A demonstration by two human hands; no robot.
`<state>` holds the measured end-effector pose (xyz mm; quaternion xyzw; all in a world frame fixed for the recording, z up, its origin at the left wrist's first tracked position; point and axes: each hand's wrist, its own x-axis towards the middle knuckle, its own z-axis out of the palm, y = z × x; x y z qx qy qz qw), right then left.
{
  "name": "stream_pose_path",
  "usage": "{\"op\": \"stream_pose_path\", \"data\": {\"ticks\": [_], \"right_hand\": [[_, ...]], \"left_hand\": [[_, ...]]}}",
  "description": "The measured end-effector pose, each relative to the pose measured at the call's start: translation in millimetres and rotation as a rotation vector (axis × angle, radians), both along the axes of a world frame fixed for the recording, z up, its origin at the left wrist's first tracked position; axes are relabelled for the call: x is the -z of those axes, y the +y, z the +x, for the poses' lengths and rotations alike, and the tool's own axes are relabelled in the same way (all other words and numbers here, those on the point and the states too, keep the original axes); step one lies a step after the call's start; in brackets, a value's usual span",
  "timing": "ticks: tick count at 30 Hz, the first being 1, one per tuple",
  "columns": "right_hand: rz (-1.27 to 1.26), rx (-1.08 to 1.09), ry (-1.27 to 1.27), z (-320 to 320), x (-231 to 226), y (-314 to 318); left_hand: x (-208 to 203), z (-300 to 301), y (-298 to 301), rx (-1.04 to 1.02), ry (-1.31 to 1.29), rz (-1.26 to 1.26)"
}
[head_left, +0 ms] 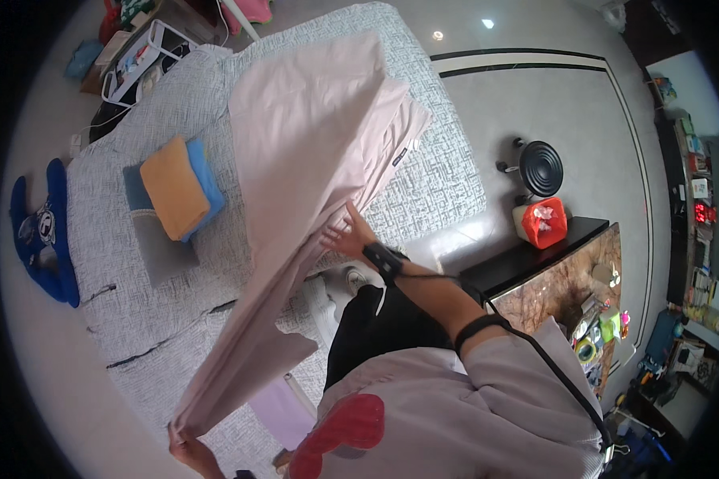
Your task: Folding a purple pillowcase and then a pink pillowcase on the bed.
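Note:
A large pale pink cloth, like a bed sheet, lies over a sofa bed covered in grey-white patterned fabric. A small dark label shows near its right edge. My left hand, at the lower left, is closed on one corner and pulls the cloth into a long, gathered strip. On the cloth's right edge, near the middle, rests my right hand, its fingers spread and touching the fabric. Part of the cloth hangs down in front of me, beside a lilac piece of fabric.
Folded orange cloth and blue cloth lie on a grey cushion to the left. A blue plush toy hangs past the far left edge. At right stand a round black stool, a red-lined bin and a marble-topped table.

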<state>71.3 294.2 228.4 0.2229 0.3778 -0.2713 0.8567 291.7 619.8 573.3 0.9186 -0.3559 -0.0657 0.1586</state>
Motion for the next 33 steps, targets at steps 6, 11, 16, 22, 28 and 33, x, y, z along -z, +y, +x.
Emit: {"op": "stream_pose_path", "data": {"ticks": [6, 11, 16, 22, 28, 33], "right_hand": [[-0.076, -0.068, 0.045, 13.6, 44.3, -69.1], [-0.188, -0.345, 0.130, 21.2, 50.3, -76.1], [-1.024, -0.438, 0.152, 36.0, 142.2, -100.7], [-1.327, -0.462, 0.738, 45.4, 107.5, -134.8], [-0.432, -0.145, 0.025, -0.2, 31.6, -180.3], [-0.419, -0.209, 0.162, 6.8, 3.3, -191.4]], "left_hand": [[-47.9, -16.9, -37.4, 0.063, -0.245, -0.074], [-99.4, -6.2, -37.4, -0.057, -0.209, -0.135], [-168.0, 10.6, -56.4, -0.147, -0.285, -0.098], [-204.3, 29.9, -61.7, -0.156, -0.344, -0.048], [-234.0, 50.8, -53.0, -0.202, -0.424, -0.090], [-246.8, 49.0, -48.3, -0.082, -0.472, -0.086]]}}
